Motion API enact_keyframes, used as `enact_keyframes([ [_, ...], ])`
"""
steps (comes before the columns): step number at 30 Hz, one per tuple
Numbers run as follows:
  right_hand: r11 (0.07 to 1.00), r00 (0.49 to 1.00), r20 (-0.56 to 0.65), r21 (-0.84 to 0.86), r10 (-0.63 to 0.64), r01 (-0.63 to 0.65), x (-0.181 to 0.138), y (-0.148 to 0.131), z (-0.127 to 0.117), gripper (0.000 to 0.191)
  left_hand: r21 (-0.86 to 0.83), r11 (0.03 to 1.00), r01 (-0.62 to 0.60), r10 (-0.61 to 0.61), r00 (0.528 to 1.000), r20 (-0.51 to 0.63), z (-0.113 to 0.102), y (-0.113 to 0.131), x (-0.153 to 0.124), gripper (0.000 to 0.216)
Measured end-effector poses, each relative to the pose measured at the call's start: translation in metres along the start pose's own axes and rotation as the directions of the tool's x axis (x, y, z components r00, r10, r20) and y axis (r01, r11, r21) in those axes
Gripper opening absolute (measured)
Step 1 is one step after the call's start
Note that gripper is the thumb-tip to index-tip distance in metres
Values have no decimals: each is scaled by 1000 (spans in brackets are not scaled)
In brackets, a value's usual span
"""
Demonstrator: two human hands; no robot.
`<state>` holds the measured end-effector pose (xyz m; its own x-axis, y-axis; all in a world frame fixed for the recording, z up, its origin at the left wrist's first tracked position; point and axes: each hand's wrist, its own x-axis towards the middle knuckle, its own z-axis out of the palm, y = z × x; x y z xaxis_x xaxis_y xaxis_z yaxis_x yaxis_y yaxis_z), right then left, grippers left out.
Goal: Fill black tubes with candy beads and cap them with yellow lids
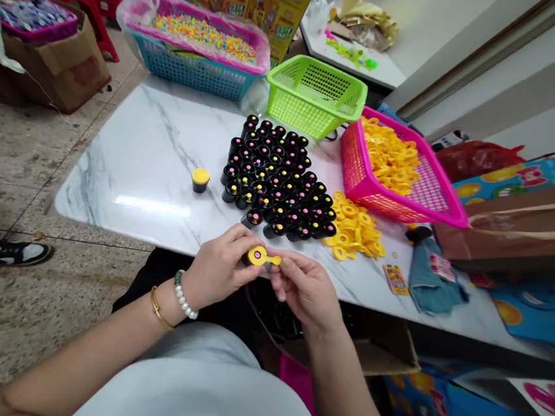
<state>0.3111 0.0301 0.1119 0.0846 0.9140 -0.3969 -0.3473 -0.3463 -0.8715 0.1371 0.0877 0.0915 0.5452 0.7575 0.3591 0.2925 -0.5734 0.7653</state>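
My left hand (220, 264) is closed round a small black tube with a yellow cap (258, 256) on its top, held over the table's near edge. My right hand (302, 285) pinches the yellow cap's little tab from the right. Just beyond the hands stands a tight cluster of several black tubes (275, 175) with coloured beads inside. A loose pile of yellow caps (354, 228) lies to the right of the cluster. One capped black tube (200, 180) stands alone to the left.
On the marble table (144, 162) sit a pink basket (447, 205) of yellow caps, a green basket (313, 94), and a blue basket (197, 73) holding a pink tray of coloured beads. A brown paper bag (515, 231) lies at right. Cardboard boxes and red stools stand at the back left.
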Motion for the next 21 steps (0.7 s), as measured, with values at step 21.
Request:
enact_keyframes([
  [21, 859, 907, -83, -366, -413, 358, -17, 29, 10, 23, 111, 984, 136, -137, 991, -4, -15, -1, -12, 32],
])
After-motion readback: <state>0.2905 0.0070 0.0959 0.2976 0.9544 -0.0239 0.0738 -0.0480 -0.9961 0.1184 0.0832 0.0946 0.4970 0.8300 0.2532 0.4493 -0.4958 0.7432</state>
